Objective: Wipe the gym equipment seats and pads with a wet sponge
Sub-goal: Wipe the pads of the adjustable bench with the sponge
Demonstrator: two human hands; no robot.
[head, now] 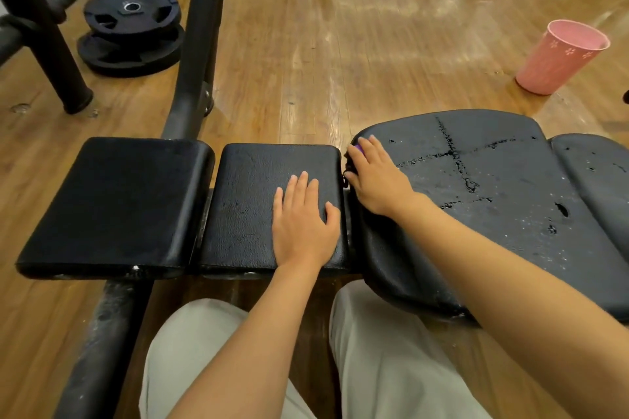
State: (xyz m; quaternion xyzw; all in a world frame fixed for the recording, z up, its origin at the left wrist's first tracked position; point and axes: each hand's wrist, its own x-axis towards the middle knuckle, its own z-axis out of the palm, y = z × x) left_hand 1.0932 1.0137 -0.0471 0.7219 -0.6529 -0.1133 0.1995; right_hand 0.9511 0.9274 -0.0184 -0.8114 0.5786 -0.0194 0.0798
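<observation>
Two hands work our bench: our left hand [304,221] lies flat and open on the middle pad [252,201], likely bracing us, while our right hand [376,177] presses a purple sponge [358,148] along the cracked seat [476,187] edge; beyond, a pink bucket [560,56] waits.
</observation>
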